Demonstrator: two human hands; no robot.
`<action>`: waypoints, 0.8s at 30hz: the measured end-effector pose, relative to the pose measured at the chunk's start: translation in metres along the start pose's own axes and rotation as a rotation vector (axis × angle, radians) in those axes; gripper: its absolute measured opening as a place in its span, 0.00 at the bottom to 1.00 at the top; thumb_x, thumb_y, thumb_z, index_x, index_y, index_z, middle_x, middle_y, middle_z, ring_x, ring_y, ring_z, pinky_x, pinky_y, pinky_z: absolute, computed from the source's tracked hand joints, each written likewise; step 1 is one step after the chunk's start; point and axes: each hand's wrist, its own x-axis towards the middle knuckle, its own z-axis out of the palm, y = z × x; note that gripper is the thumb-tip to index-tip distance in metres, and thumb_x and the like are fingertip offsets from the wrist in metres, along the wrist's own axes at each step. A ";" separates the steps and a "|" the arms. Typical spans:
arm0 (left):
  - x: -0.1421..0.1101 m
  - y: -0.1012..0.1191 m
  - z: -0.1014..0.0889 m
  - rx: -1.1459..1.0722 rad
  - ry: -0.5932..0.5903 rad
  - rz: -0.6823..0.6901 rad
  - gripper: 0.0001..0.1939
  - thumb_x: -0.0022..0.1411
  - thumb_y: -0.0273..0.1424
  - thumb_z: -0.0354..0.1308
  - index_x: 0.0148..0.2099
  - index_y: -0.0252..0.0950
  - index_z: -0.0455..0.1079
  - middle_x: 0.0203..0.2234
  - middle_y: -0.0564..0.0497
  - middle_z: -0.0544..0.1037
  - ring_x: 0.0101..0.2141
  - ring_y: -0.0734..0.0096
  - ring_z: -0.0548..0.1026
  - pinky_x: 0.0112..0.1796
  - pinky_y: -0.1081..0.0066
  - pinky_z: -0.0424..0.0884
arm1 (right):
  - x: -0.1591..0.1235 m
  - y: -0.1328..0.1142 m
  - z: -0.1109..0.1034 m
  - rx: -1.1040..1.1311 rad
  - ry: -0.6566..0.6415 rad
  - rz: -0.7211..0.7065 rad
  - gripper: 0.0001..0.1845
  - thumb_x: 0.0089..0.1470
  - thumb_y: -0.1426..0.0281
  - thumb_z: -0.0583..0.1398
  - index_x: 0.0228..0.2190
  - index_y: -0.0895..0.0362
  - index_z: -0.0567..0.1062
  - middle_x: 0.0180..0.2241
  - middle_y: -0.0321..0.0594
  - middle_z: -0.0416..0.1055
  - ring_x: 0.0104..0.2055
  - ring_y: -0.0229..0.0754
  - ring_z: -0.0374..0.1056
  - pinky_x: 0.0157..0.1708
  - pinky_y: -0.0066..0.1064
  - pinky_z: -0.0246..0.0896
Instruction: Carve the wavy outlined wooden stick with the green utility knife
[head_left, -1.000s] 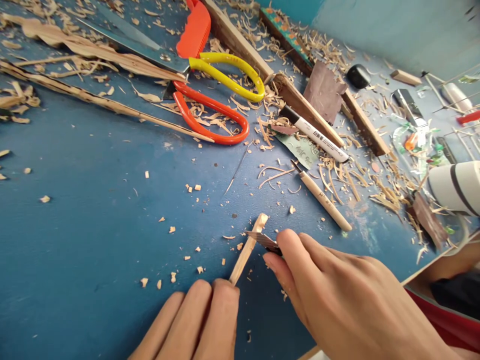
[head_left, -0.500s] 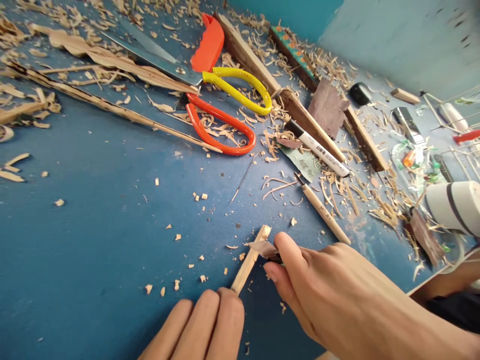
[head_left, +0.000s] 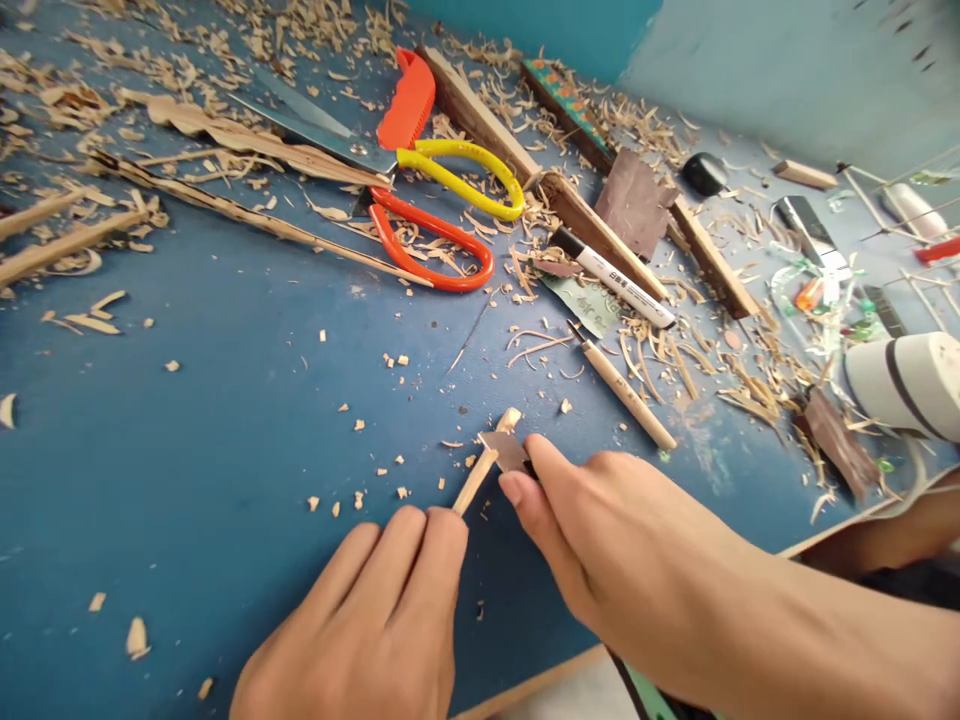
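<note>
My left hand [head_left: 375, 620] presses its closed fingers on the near end of a thin pale wooden stick [head_left: 480, 470] that lies on the blue table [head_left: 225, 450]. My right hand [head_left: 615, 540] pinches a small knife whose flat blade [head_left: 504, 450] lies across the stick close to its far tip. Small wood chips are scattered round the stick.
Behind lie orange and yellow handled shears [head_left: 442, 220], a saw with an orange handle [head_left: 405, 100], a white marker [head_left: 611, 277], a wooden-handled carving tool [head_left: 626, 395], long wood strips [head_left: 247, 215], brown sandpaper [head_left: 634, 200] and a white roll [head_left: 904, 385] at right.
The view has shifted and more of both hands shows. The blade has moved along the stick toward my left hand; less of the stick shows beyond it.
</note>
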 end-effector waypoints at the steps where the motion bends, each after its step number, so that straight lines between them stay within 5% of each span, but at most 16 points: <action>1: 0.003 0.003 -0.002 0.012 -0.014 -0.038 0.13 0.74 0.16 0.52 0.49 0.37 0.72 0.35 0.50 0.79 0.34 0.61 0.72 0.37 0.60 0.63 | 0.000 0.001 -0.001 0.080 -0.022 0.040 0.20 0.79 0.66 0.48 0.31 0.49 0.66 0.19 0.28 0.60 0.17 0.41 0.56 0.21 0.36 0.40; 4: 0.011 0.009 -0.007 0.021 -0.056 -0.052 0.14 0.76 0.17 0.48 0.44 0.40 0.69 0.31 0.52 0.76 0.31 0.60 0.72 0.36 0.59 0.60 | 0.002 0.006 -0.006 0.467 -0.073 0.156 0.22 0.78 0.64 0.51 0.28 0.51 0.63 0.22 0.31 0.64 0.24 0.39 0.59 0.26 0.32 0.49; 10: 0.022 0.008 -0.015 -0.019 -0.110 -0.115 0.17 0.81 0.25 0.45 0.37 0.42 0.67 0.26 0.54 0.73 0.26 0.61 0.73 0.31 0.60 0.61 | -0.008 0.034 -0.020 1.392 -0.262 0.391 0.33 0.71 0.36 0.53 0.34 0.52 0.72 0.20 0.34 0.74 0.18 0.36 0.57 0.18 0.27 0.51; 15: 0.022 0.005 -0.024 -0.381 -0.161 -0.204 0.15 0.84 0.32 0.48 0.39 0.43 0.68 0.27 0.61 0.75 0.25 0.72 0.74 0.29 0.70 0.65 | -0.010 0.048 -0.020 1.363 0.054 0.258 0.23 0.67 0.43 0.66 0.40 0.49 0.75 0.20 0.27 0.71 0.21 0.34 0.61 0.20 0.22 0.55; 19: 0.019 0.006 -0.035 -0.537 -0.224 -0.220 0.12 0.84 0.33 0.49 0.42 0.44 0.68 0.29 0.62 0.77 0.27 0.77 0.75 0.31 0.77 0.67 | 0.000 0.045 -0.018 1.400 0.068 0.039 0.15 0.61 0.57 0.75 0.37 0.52 0.79 0.19 0.25 0.71 0.21 0.30 0.62 0.22 0.18 0.56; 24: 0.036 0.010 -0.052 -0.596 -0.322 -0.266 0.10 0.84 0.39 0.50 0.48 0.47 0.71 0.32 0.63 0.80 0.31 0.77 0.77 0.34 0.79 0.69 | 0.005 0.045 -0.020 1.547 0.124 -0.049 0.13 0.54 0.64 0.78 0.29 0.54 0.81 0.18 0.27 0.73 0.19 0.29 0.64 0.21 0.18 0.57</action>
